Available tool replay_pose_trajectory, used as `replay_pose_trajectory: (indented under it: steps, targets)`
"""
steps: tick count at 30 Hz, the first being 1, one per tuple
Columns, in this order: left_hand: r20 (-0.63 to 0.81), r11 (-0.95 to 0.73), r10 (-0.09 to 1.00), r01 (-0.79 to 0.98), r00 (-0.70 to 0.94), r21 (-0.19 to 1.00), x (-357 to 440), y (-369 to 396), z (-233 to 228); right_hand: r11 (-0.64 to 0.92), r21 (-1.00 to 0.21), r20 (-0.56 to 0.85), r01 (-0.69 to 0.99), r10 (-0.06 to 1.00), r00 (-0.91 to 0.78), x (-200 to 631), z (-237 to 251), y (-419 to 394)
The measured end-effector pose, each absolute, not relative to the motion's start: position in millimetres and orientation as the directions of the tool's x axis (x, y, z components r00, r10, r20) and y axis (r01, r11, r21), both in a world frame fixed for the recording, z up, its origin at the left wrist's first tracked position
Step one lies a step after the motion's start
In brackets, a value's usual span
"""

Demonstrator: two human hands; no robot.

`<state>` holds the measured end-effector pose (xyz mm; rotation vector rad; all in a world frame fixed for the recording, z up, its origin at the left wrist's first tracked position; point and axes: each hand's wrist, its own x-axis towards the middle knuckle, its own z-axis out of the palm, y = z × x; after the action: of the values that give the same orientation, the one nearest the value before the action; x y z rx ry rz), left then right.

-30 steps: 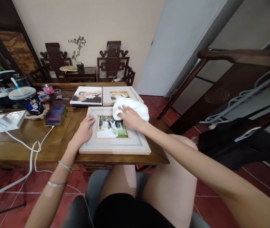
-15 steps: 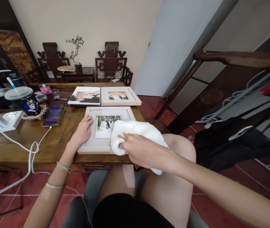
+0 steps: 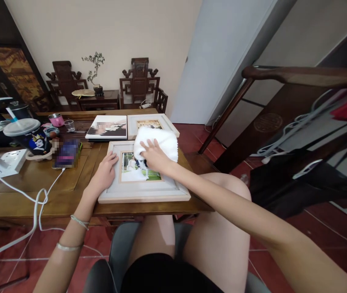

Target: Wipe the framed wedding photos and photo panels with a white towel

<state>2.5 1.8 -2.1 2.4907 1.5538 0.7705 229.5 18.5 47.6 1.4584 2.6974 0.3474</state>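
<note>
A pale wooden picture frame (image 3: pixel 144 191) with a wedding photo lies flat at the near edge of the wooden table (image 3: pixel 33 179). My left hand (image 3: pixel 104 173) rests flat on the frame's left border, fingers spread. My right hand (image 3: pixel 155 156) presses a white fluffy cloth (image 3: pixel 158 142) onto the frame's upper right part, over the glass. The cloth hides the frame's top right corner.
Behind lie a second framed photo (image 3: pixel 161 120) and a photo book (image 3: pixel 108 127). To the left are a phone (image 3: pixel 66 152), a lidded cup with a straw (image 3: pixel 28 134), a white power strip (image 3: pixel 5 158) with cables, a pink cup (image 3: pixel 56 120). A dark rack (image 3: pixel 298 134) stands right.
My right hand swept the cloth from the frame's top right down to its bottom right corner, then back up to the top. My left hand stayed on the frame's left edge.
</note>
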Motion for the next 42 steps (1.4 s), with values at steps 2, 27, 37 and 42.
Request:
replay_pose_trajectory:
  steps: [2,27,37,42]
  targets:
    - [0.362,-0.474,0.863,0.811,0.352,0.343,3,2,-2,0.569,0.229,0.007,0.790,0.810,-0.586,227,53,-3]
    - [0.413,-0.516,0.839,0.757,0.354,0.401,0,4,-8,0.623,0.071,0.035,0.779,0.779,-0.626,197,50,30]
    - [0.413,-0.509,0.842,0.766,0.347,0.393,2,3,-7,0.797,-0.134,-0.307,0.589,0.532,-0.789,210,105,-83]
    - [0.472,-0.508,0.835,0.723,0.282,0.468,6,-1,-5,0.802,-0.169,-0.191,0.574,0.544,-0.817,205,91,-75]
